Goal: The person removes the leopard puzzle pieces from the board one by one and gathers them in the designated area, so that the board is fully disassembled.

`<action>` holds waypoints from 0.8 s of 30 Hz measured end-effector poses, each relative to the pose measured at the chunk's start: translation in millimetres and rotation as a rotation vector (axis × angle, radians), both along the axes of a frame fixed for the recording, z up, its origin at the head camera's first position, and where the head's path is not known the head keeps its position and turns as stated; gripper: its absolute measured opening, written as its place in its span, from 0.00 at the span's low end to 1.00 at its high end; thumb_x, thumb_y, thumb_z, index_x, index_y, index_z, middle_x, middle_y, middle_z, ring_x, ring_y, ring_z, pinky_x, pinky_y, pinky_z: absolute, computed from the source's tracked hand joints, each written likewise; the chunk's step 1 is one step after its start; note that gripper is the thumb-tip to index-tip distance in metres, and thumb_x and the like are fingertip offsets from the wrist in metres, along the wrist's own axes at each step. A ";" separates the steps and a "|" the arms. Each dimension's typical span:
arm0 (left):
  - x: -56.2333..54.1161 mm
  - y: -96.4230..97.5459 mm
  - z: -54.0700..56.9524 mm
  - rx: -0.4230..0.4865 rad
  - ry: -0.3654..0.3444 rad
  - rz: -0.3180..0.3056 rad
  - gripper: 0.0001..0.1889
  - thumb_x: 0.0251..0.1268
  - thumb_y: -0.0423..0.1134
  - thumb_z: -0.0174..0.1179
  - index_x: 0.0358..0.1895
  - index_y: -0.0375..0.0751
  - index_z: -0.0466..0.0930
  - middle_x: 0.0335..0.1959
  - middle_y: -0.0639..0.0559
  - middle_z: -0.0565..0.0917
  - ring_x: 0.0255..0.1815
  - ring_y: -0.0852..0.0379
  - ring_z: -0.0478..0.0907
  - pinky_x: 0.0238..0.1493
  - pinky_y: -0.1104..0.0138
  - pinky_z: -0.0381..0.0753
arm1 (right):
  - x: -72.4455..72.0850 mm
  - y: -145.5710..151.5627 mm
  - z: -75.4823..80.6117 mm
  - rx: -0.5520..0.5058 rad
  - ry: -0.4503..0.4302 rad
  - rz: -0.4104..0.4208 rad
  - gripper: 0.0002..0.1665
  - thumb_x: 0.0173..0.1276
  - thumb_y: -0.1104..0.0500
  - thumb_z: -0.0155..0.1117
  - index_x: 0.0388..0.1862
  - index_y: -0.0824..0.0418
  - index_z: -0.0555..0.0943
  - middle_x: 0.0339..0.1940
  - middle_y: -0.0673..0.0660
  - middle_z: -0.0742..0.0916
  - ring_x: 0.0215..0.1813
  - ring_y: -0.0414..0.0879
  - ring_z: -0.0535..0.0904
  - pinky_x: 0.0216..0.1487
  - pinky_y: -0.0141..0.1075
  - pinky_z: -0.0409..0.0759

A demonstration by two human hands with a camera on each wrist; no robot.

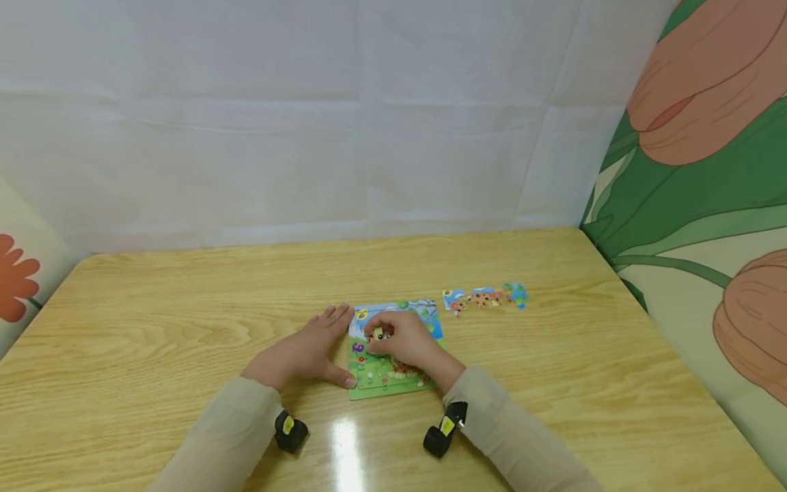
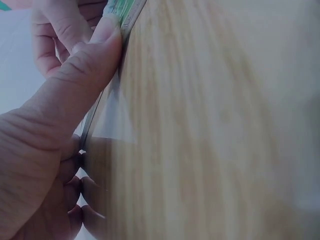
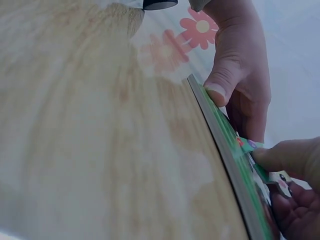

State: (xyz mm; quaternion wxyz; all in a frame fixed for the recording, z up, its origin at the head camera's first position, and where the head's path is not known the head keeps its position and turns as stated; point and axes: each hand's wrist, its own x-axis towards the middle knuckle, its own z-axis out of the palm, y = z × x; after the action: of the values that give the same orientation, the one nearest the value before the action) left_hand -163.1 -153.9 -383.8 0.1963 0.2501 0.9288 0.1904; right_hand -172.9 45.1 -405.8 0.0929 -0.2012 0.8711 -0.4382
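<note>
A colorful puzzle board [image 1: 375,393] with green grass, flowers and blue sky lies flat on the wooden table. My left hand [image 1: 310,348] rests at its left side with fingers extended, and in the left wrist view the thumb [image 2: 102,37] presses on the board's edge. My right hand [image 1: 408,338] is over the board and pinches a puzzle piece [image 3: 282,182] between thumb and fingers. That piece shows part of an animal's face and is tilted up from the board. Part of the board's picture is hidden under the right hand.
Several loose puzzle pieces [image 1: 486,299], with orange spotted patterns and blue sky, lie behind and to the right of the board. A white cloth [image 1: 295,157] hangs along the table's back edge. Flower-patterned panels [image 1: 701,205] stand at both sides.
</note>
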 end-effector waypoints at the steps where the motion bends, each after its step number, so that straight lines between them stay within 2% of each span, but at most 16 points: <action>1: -0.1 0.0 0.2 0.000 -0.001 0.000 0.63 0.39 0.62 0.69 0.72 0.30 0.41 0.74 0.35 0.43 0.73 0.35 0.36 0.71 0.44 0.40 | 0.4 -0.4 0.5 0.006 -0.002 0.001 0.10 0.53 0.60 0.72 0.35 0.55 0.84 0.23 0.46 0.76 0.27 0.38 0.68 0.28 0.27 0.68; 7: -0.7 0.1 0.5 -0.001 0.001 -0.004 0.63 0.39 0.62 0.69 0.72 0.30 0.41 0.74 0.35 0.43 0.73 0.35 0.37 0.71 0.44 0.40 | 3.8 -3.1 2.2 0.065 0.029 0.014 0.15 0.48 0.56 0.76 0.35 0.54 0.82 0.29 0.45 0.80 0.31 0.38 0.69 0.31 0.27 0.69; 11: -1.3 0.2 0.0 -0.003 0.006 -0.009 0.63 0.39 0.62 0.69 0.72 0.29 0.42 0.74 0.34 0.43 0.73 0.34 0.37 0.71 0.43 0.41 | 4.5 -3.9 0.4 0.053 0.032 -0.001 0.17 0.46 0.55 0.77 0.35 0.55 0.82 0.32 0.45 0.82 0.32 0.38 0.70 0.33 0.28 0.70; 20: 0.4 -0.4 0.4 0.013 0.016 -0.011 0.63 0.39 0.62 0.69 0.71 0.27 0.42 0.73 0.33 0.44 0.73 0.34 0.38 0.70 0.42 0.40 | -4.0 0.1 -5.1 -0.082 -0.073 -0.075 0.11 0.55 0.59 0.70 0.39 0.57 0.85 0.23 0.47 0.78 0.27 0.38 0.69 0.29 0.27 0.70; 24: 0.7 -0.7 -0.4 0.020 0.019 -0.010 0.64 0.38 0.62 0.69 0.71 0.27 0.42 0.73 0.33 0.44 0.73 0.34 0.38 0.70 0.42 0.40 | -6.7 0.6 -4.3 -0.129 -0.143 -0.125 0.12 0.55 0.59 0.70 0.40 0.58 0.85 0.23 0.48 0.77 0.28 0.39 0.70 0.30 0.28 0.71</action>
State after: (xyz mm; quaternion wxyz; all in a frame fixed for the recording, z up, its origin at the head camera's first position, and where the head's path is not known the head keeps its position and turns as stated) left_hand -162.3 -154.6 -384.2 0.1860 0.2585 0.9274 0.1963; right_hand -179.5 45.8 -410.2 0.1142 -0.1202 0.8431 -0.5115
